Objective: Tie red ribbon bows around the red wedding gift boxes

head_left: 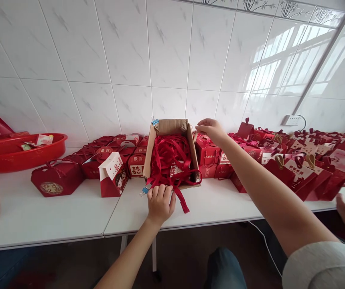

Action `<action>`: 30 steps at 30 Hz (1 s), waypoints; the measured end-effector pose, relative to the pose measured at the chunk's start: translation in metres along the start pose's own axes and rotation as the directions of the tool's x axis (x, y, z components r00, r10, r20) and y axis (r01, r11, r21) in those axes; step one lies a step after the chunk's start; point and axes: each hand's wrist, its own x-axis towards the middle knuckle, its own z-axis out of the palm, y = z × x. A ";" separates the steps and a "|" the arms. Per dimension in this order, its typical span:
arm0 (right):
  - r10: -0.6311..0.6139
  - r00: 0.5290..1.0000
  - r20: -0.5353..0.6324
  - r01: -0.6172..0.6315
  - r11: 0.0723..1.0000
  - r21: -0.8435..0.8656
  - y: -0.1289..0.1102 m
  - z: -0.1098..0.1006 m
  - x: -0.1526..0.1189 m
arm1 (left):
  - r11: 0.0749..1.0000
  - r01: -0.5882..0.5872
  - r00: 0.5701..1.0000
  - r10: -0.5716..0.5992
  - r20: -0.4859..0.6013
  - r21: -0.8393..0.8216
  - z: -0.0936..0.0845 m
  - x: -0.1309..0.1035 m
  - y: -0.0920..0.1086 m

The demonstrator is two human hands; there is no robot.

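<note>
"Which way's your cardboard box (171, 126)?"

"Centre-frame, opening up, long axis toward the wall (130, 44). My left hand (159, 204) grips its near edge; my right hand (211, 129), right of it: can't tell."

Shiny, smooth satin-looking ribbon (167, 150) in a plain matt cardboard box (150, 154), glossy wall tiles (169, 52), smooth plastic-looking red tub (25, 157).

hands (160, 202) at cardboard box (149, 154) w/ red ribbons (168, 154), white table (136, 212), red gift boxes (57, 178) L & R
</note>
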 end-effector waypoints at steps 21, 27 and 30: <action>-0.254 0.934 -0.252 0.357 0.680 0.640 0.054 0.041 -0.258 | -0.327 0.624 0.642 -0.303 0.705 -0.709 -0.089 0.002 0.085; -0.304 0.940 0.153 0.215 0.879 0.426 0.081 0.025 -0.299 | -0.462 0.600 0.478 -0.447 0.756 -0.653 -0.085 -0.014 0.084; -0.298 0.932 0.204 0.250 0.940 0.233 0.082 0.010 -0.304 | -0.237 0.665 0.542 -0.500 0.676 -0.708 -0.085 -0.021 0.079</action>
